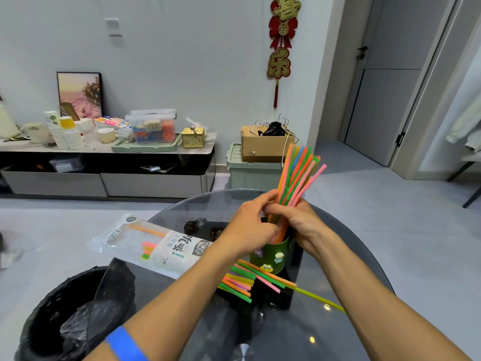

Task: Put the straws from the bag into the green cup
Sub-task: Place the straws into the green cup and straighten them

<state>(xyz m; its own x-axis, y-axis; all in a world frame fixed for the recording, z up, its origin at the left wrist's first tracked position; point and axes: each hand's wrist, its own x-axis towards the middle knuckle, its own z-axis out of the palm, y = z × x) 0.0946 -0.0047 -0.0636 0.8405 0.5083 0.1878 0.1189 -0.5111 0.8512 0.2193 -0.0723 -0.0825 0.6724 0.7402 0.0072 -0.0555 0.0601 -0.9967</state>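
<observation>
Both hands [250, 225] [294, 217] gripped one straw bundle [299, 173] over one green cup [273, 254].
Fingers [270, 211] closed round it; roughly fifteen loose straws [247, 281] lay below them, one bag [153, 243] left.

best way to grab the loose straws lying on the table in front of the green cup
Pinch the loose straws across their bunched middle, coming from above. They lie flat and fanned on the glass table, against the green cup, so squeezing them together first should help.
</observation>
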